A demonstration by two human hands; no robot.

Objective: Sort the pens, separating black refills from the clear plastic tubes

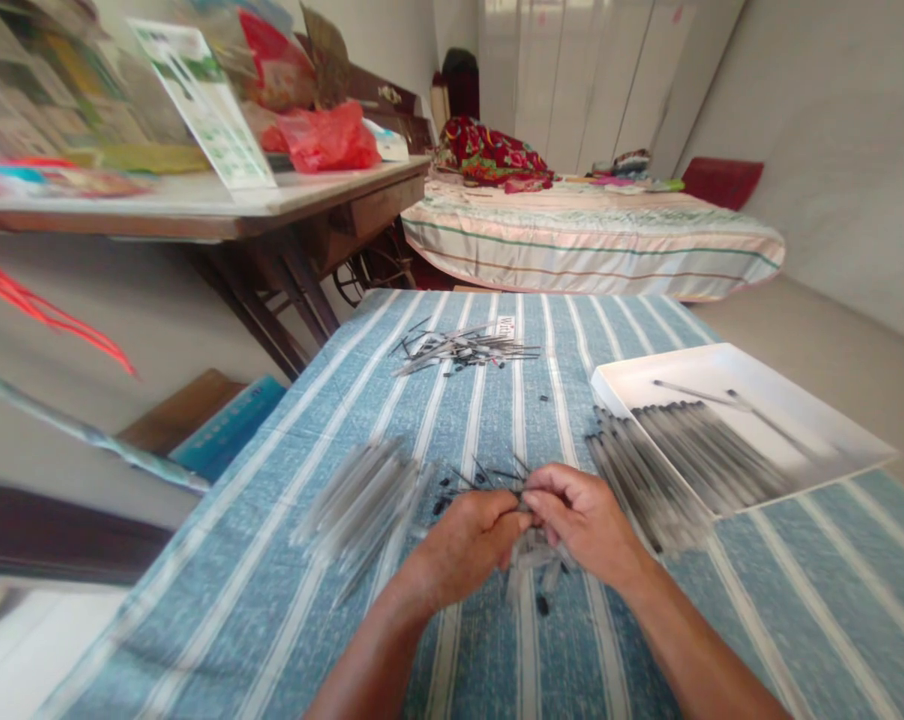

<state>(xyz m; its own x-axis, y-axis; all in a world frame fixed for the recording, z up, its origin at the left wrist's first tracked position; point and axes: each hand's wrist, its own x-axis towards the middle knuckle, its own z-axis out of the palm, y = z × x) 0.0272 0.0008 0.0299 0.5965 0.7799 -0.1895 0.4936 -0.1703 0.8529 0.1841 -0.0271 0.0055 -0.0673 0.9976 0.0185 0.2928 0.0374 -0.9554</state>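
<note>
frame is motion-blurred, so the thin grey sticks under the hands are hard to make out, and it's unclear what they are. left hand and right hand meet fingertip to fingertip over the striped cloth, both pinched on that small bundle. loose pile just left of the hands, white tray of sticks to the right, another heap further back.
</note>
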